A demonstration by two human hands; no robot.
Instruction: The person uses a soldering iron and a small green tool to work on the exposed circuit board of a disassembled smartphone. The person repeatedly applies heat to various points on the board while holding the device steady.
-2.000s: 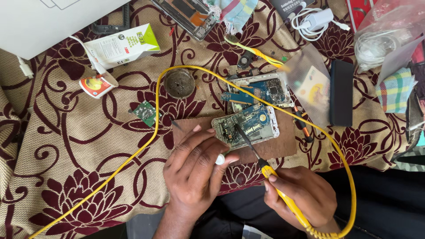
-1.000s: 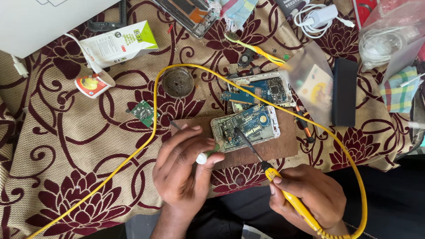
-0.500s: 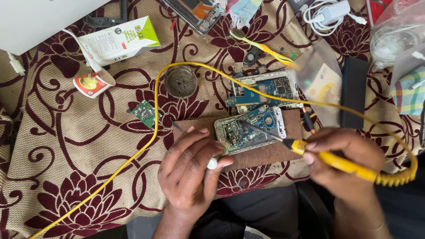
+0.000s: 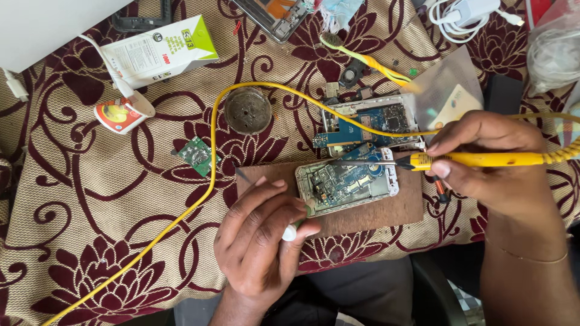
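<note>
The yellow cable [image 4: 211, 157] runs off the near left edge. The left hand [image 4: 260, 241] hides most of a white-tipped tool [image 4: 290, 232]. The far-right plastic bag [image 4: 553, 48] is cut off.

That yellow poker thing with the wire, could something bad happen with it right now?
Maybe. The yellow soldering iron in the right hand has its metal tip over the opened phone board, close to the left hand steadying the board, so a slip might burn fingers or scar parts. Its yellow cord loops across the patterned cloth past the small green circuit board; a tug could drag things.
</note>
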